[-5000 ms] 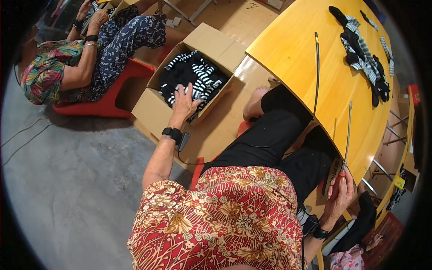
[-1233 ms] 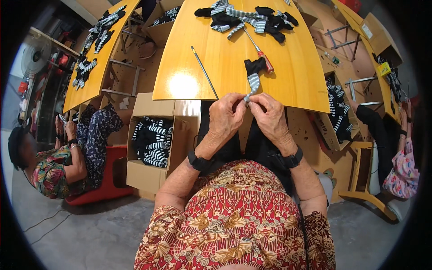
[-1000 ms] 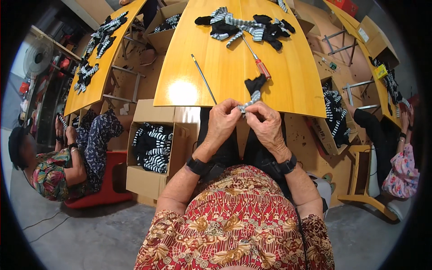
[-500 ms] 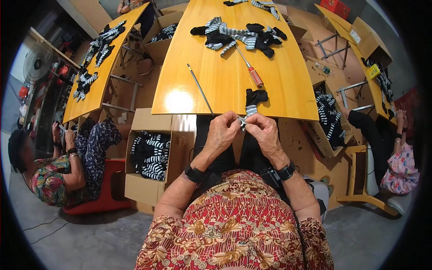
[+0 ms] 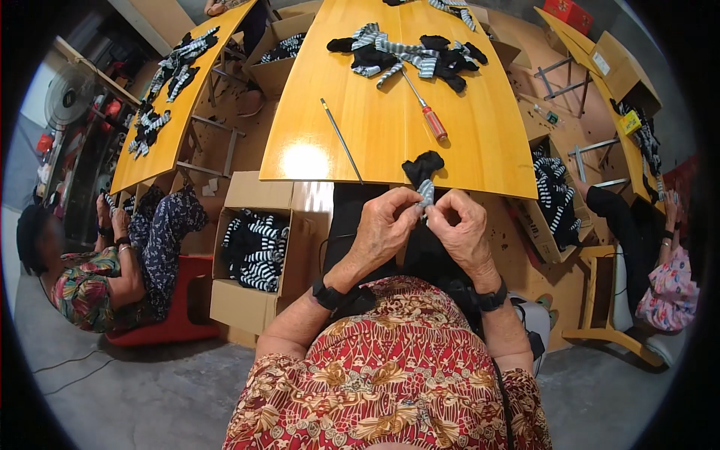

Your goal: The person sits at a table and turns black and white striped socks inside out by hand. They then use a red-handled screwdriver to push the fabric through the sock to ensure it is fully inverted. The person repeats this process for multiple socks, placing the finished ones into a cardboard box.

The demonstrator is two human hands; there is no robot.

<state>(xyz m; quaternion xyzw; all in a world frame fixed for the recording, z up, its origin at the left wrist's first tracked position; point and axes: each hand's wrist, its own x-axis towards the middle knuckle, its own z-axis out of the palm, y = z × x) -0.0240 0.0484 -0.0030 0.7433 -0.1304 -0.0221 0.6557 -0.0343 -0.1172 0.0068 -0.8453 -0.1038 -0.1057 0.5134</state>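
At the table's near edge, a black and grey-striped sock [image 5: 424, 169] lies with its black part on the wood and its striped end hanging toward me. My left hand [image 5: 388, 227] pinches that striped end between thumb and fingers. Close beside it, my right hand [image 5: 460, 231] is closed in a pinch at the sock's tip; whatever sits between those fingertips is too small to make out. Beyond the sock lies a screwdriver [image 5: 433, 122] with a red handle. A thin dark rod [image 5: 342, 141] with a yellow end rests to its left.
A pile of striped socks [image 5: 409, 56] covers the far part of the yellow table [image 5: 300, 124]. Open cardboard boxes of socks stand at left [image 5: 251, 300] and right [image 5: 540, 232]. Other people sit at side tables [image 5: 161, 139] on both sides.
My right hand has shifted right and slightly down, away from my left. The sock's striped end now sits at my left fingertips, and its black part has tilted leftward.
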